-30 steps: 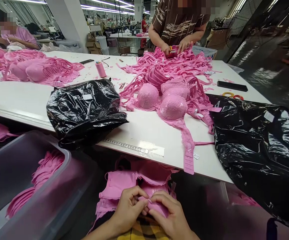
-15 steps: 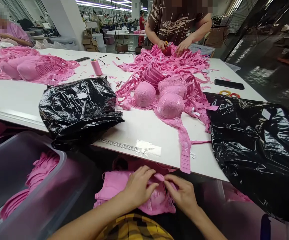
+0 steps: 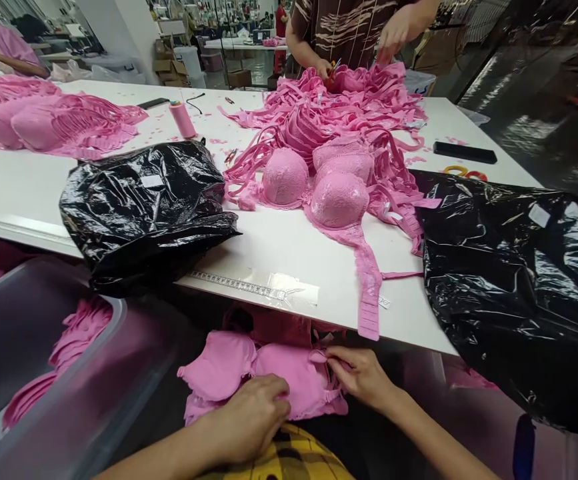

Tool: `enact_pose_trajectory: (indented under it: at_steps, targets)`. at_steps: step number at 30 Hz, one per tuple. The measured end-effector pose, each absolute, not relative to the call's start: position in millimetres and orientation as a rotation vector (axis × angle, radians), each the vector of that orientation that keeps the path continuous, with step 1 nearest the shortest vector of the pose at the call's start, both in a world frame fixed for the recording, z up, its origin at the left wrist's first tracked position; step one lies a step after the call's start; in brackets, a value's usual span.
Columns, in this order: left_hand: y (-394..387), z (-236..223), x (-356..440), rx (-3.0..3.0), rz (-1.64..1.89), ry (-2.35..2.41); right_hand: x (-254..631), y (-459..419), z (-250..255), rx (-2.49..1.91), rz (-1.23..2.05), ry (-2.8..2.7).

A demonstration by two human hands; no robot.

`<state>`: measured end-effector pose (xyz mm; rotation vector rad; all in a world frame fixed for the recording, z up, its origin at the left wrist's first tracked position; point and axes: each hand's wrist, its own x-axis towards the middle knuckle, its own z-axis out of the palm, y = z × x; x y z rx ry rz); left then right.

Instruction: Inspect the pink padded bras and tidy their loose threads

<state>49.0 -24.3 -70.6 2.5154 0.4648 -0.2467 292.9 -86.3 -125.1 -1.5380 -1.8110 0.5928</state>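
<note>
A pink bra (image 3: 263,373) lies spread on my lap, below the front edge of the white table (image 3: 299,257). My left hand (image 3: 251,417) rests on its lower edge with the fingers curled down onto the fabric. My right hand (image 3: 361,375) pinches the bra's right side near the strap end. A heap of pink bras and straps (image 3: 339,147) covers the middle of the table, one band hanging over the front edge.
A black plastic bag (image 3: 146,207) sits on the table at left, a bigger black bag (image 3: 519,287) at right. A grey bin (image 3: 43,373) with pink pieces stands at lower left. A tape measure (image 3: 249,287) is stuck along the edge. A person across the table handles straps.
The bra has been spread flatter on my lap. My left hand slid down to its lower edge, while my right hand stayed pinched at its right side. The view tilted down a little.
</note>
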Motion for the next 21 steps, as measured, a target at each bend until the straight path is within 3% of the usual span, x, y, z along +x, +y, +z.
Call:
enact_pose_trajectory:
  at_steps: [3, 8, 14, 21]
  targets:
    - [-18.4, -71.9, 70.5, 2.376, -0.360, 0.685, 288.2, -82.6, -119.5, -1.503, 0.623, -1.969]
    - [-15.8, -85.5, 99.1, 2.152, -0.254, 1.022, 287.4, -86.0, -116.9, -1.369, 0.477, -2.151]
    - [-25.7, -106.8, 104.0, 1.692, 0.127, 1.086, 286.1, -96.2, -123.1, -1.264, 0.389, -1.970]
    - [-28.9, -107.0, 112.7, 1.114, 0.251, 1.039, 274.0, -100.9, -118.4, -1.308, 0.594, -1.810]
